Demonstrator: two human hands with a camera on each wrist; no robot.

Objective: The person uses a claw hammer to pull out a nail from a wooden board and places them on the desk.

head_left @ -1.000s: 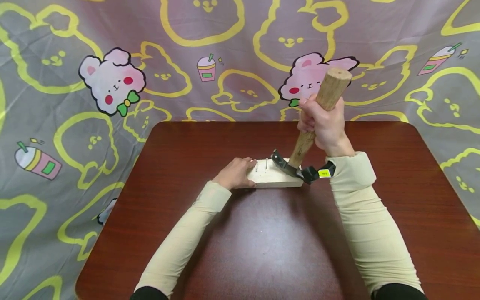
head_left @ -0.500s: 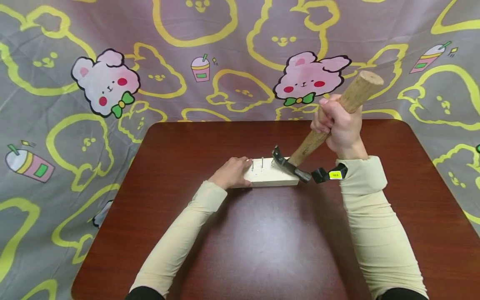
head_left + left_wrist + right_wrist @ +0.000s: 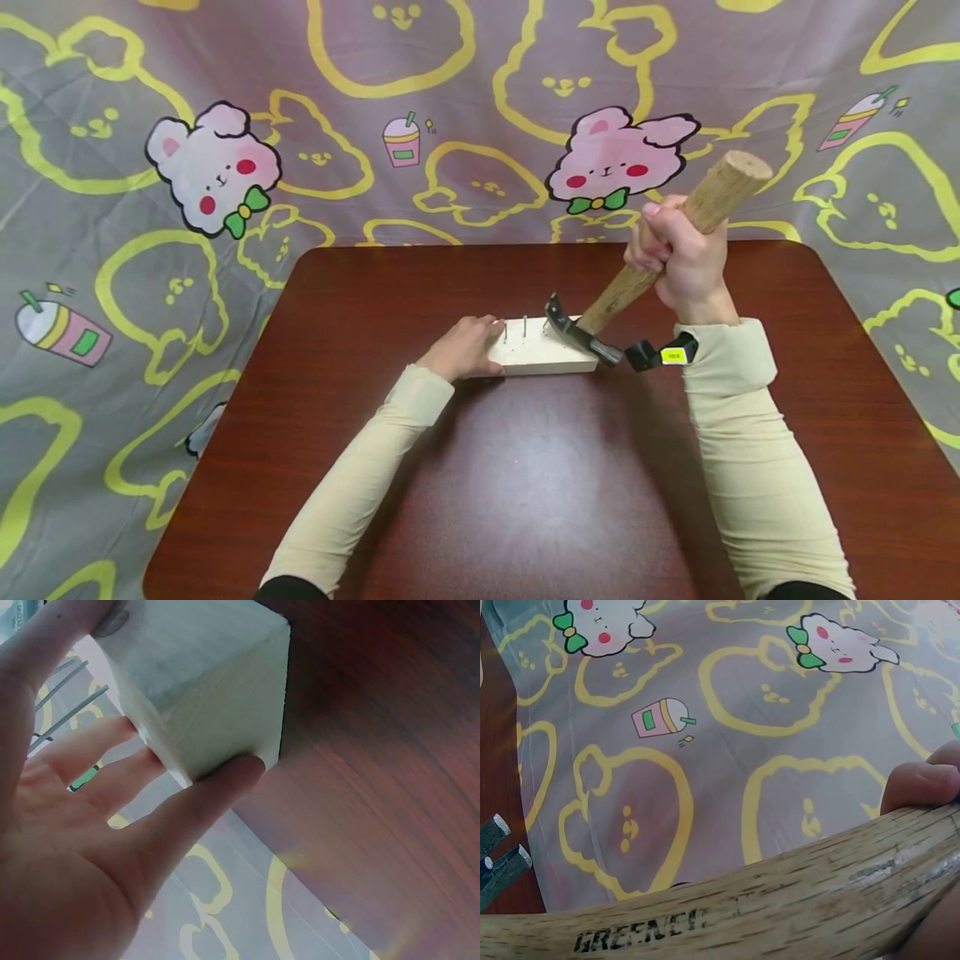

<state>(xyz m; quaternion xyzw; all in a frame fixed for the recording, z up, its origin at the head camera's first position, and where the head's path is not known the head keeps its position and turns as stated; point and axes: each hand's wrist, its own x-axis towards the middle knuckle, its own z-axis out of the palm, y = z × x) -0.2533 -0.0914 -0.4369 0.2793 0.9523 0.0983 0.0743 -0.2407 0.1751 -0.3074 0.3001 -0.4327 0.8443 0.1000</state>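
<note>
While one grip (image 3: 684,257) holds one hammer (image 3: 621,293), one block (image 3: 536,357) bears three nails (image 3: 525,326).

The hammerhead (image 3: 577,334) is black, block (image 3: 536,356) cream, backdrop (image 3: 468,112) grey patterned in yellow.

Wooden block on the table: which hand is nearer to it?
Left. The left hand grips the left end of the wooden block; the right hand is above it to the right, around the hammer handle.
</note>
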